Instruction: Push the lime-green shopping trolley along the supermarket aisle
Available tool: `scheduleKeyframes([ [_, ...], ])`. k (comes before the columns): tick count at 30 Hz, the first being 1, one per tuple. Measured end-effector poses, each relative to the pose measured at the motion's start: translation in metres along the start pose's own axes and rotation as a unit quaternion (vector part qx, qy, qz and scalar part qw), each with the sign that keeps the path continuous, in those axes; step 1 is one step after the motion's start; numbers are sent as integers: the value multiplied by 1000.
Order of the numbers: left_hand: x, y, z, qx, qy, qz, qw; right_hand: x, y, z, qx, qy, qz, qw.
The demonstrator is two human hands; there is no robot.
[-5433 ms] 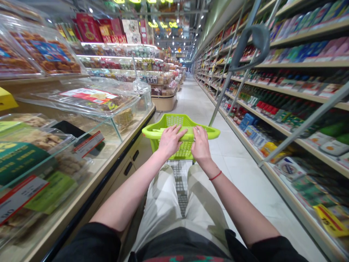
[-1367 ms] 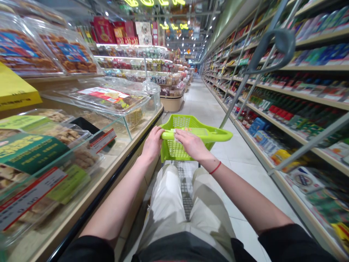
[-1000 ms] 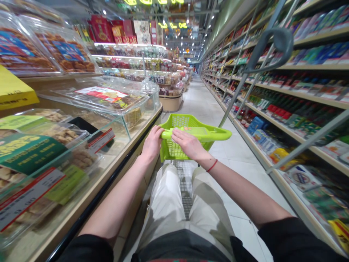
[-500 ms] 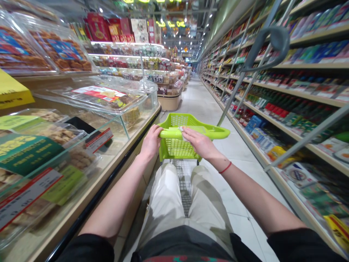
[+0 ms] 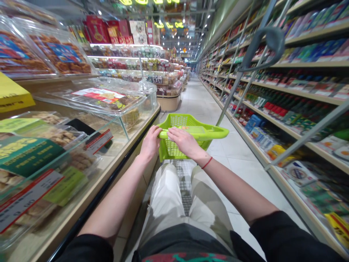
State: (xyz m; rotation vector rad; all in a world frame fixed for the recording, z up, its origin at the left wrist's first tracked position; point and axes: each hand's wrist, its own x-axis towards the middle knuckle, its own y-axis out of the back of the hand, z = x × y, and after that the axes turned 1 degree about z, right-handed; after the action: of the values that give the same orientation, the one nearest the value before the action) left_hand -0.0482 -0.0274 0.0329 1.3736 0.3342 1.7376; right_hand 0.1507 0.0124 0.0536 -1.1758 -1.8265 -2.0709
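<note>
A lime-green plastic shopping basket (image 5: 191, 122) stands in front of me in a shop aisle, above my light trousers. My left hand (image 5: 150, 142) is wrapped round the left corner of its near rim. My right hand (image 5: 183, 141) lies on top of the same rim near the middle, fingers pressed down on it; a red string circles that wrist. A grey pull handle (image 5: 261, 47) on metal rods rises from the basket toward the upper right. What lies inside the basket is hidden.
A glass-fronted counter (image 5: 89, 145) with clear boxes of biscuits and price tags runs along my left. Long shelves (image 5: 286, 91) of packaged goods line the right. Between them a pale tiled aisle (image 5: 199, 102) stretches ahead, with a rounded display stand (image 5: 169, 102) at the left further on.
Over five seconds my left hand shifted from the rim's middle to its left corner. In the last half second my right hand slid left along the rim toward my left hand.
</note>
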Motion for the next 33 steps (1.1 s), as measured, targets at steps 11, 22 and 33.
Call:
scheduleKeyframes([
  [11,0,3,1,-2,-6,0,1000,-82,47,63,10,5,47,999],
  [22,0,1,-1,2,-3,1,1000,-2,-1,-1,-6,18,3,1000],
  [33,1,1,-2,-6,-10,7,1000,-66,37,57,0,-35,43,998],
])
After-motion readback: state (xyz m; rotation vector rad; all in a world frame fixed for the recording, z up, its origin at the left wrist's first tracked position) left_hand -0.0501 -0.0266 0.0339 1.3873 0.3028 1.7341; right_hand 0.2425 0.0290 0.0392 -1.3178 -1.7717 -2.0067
